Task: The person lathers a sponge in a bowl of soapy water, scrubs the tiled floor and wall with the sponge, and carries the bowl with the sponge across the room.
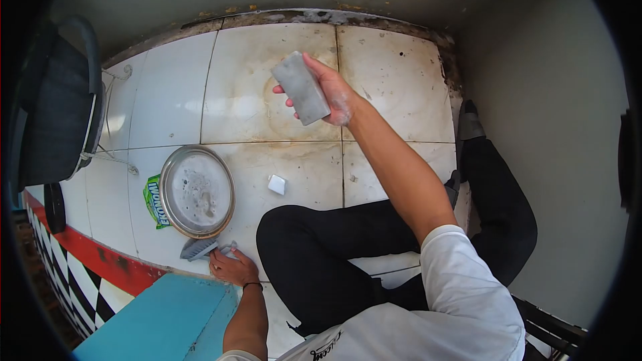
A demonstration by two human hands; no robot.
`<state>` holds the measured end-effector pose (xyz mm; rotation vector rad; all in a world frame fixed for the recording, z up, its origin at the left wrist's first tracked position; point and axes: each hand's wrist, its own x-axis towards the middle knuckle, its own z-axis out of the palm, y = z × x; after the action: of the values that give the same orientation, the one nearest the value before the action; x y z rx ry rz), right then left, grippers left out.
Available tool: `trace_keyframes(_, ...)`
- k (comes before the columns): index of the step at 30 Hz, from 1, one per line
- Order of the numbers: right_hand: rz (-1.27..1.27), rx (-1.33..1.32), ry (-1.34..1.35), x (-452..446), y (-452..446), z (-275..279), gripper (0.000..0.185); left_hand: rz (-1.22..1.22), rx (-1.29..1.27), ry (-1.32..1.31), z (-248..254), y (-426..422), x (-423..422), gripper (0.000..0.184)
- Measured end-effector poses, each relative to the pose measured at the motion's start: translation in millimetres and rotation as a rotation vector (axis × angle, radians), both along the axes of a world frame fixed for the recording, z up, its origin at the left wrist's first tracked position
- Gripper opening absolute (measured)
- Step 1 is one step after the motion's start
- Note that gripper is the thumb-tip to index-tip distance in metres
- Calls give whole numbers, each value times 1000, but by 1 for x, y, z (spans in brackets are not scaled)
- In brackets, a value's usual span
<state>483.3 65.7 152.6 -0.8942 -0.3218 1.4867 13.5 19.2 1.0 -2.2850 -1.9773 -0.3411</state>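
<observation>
My right hand (336, 93) is raised over the tiled floor, fingers wrapped round a grey rectangular block (301, 88). Its material is unclear; its broad flat face is turned up. Some whitish wet residue shows on the wrist. Down at the lower left, my left hand (234, 268) rests low by the floor with its fingers closed on a grey scrubbing brush (198, 249); the fingers partly hide the brush. Just beyond that hand stands a round metal basin (233, 190) holding cloudy, sudsy water. A small white piece (276, 184) lies on the tiles between the hands.
A green packet (155, 202) is partly under the basin. White floor tiles (384, 90) carry brown stains. At left stands a dark tub (60, 107) on a white metal stand. A turquoise block (157, 324) is near my left arm; grey walls (548, 127) bound the floor.
</observation>
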Motion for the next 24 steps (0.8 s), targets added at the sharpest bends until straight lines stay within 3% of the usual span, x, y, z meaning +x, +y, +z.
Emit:
trace_keyframes(7, -472, -323, -460, 258, -148, 58, 58, -18, -7, 59, -5, 4, -2, 53)
trace_keyframes(12, -796, -539, -607, 362, -220, 68, 53, -72, 95, 235, -24, 10, -17, 64)
trace_keyframes(14, -873, -614, -646, 394, -240, 54, 50, -41, 207, 360, -1, -2, 10, 66)
trace_keyframes(17, -952, -634, -642, 430, -258, 30, 46, -220, 197, 137, 36, -2, 21, 59)
trace_keyframes(18, -989, -631, -639, 435, -261, 21, 45, -307, 183, 55, 57, 4, 33, 41)
trace_keyframes(21, -1073, -636, -654, 447, -263, 2, 42, -513, 63, -104, 107, 32, 67, 24)
trace_keyframes(24, -1126, -673, -674, 452, -265, -21, 40, -647, 9, -295, 158, 48, 163, 16)
